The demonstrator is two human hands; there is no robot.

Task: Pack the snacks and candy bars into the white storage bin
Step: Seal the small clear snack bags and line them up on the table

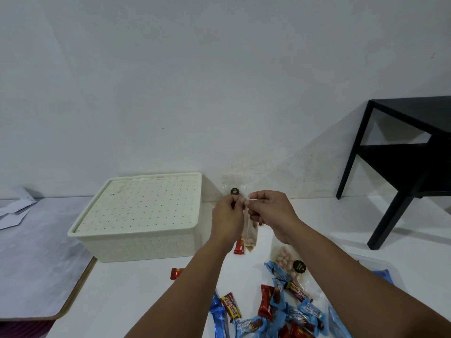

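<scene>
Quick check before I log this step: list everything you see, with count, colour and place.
storage bin: one, cream-white, lid on, left on the white table
clear nut bag: one, held up by both hands, right of the bin
second clear bag: one, pale round snacks, lying by the pile
candy bars: many, blue and red wrappers, piled near the front edge
stray red bars: two, in front of the bin
side table: one, black, far right
papers: several, white, far left
left hand: fingers pinch the bag top
right hand: fingers pinch the bag top
</scene>
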